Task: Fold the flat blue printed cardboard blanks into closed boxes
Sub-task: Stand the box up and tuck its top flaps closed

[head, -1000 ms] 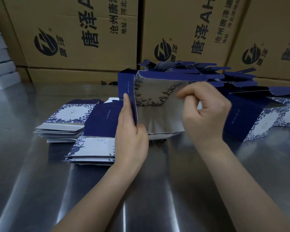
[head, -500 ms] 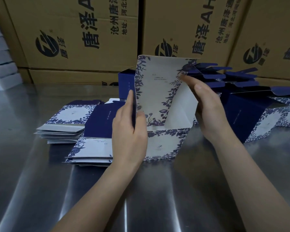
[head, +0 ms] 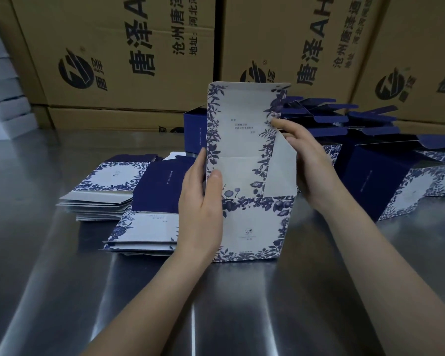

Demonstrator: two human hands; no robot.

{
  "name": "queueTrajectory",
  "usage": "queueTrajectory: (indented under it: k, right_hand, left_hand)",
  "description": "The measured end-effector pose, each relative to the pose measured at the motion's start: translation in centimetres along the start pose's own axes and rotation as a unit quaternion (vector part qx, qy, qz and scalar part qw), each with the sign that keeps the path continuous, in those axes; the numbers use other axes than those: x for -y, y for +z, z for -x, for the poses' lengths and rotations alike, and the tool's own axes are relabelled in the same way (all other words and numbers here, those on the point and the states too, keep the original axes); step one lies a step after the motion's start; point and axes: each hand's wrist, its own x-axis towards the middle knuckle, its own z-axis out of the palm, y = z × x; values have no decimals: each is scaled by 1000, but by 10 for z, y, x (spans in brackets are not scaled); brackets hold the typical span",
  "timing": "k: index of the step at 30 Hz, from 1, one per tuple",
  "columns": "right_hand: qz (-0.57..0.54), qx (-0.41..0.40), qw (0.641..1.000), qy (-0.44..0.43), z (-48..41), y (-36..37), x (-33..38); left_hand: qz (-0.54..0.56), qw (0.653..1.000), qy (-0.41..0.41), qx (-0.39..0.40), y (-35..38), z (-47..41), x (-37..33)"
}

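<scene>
While the box [head: 252,227] stands half built on the steel table [head: 216,304], its tall lid [head: 239,119] upright at the back, the step in hand looks like tucking in the side flap [head: 283,170] before the lid comes down. The left hand [head: 201,201] grips the box's left wall, thumb on the inner face and fingers laid along the outside. The right hand [head: 308,160] has its fingers nearly straight, pressed against the right flap, with one fingertip touching the lid's right edge.

To do this well, I would keep the left grip low and firm so the walls stay square. The flap should be pushed fully inward along its crease, and the lid brought over only once the flap lies flat. A flap left proud would likely catch the lid's tuck and dent the printed card.

Left of the box lie two stacks of flat blanks [head: 144,227], the nearer one touching it. Right of the box and behind it sit open boxes [head: 370,181] with their blue flaps raised. The tabletop is smooth and shiny, so the box may slide if pushed sideways. Behind the box, brown cartons [head: 129,47] with black printing form a wall, and far to its left is a pile of white boxes [head: 3,111].
</scene>
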Motion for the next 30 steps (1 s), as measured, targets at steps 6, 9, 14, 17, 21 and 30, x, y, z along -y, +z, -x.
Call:
queueTrajectory:
  k: [6,9,14,17,21,30]
  right_hand:
    - [31,10,999,24,1,0,-4]
    - [31,14,999,27,2,-1,-8]
    - [47,34,998,40,8,1,-15]
    - [13,36,997,61,10,1,-16]
    - [-37,39,995,82,13,2,-19]
    - [-80,10,990,120,15,7,-16]
  left_hand:
    - [-6,1000,21,15,1,1,0]
    - [-17,998,47,38,-1,1,2]
    - [29,998,2,56,-2,-1,0]
    - [85,994,-60,40,-5,-6,-3]
    - [88,992,-88,36,-7,-10,-7]
    - [35,994,-102,23,-5,-11,-11]
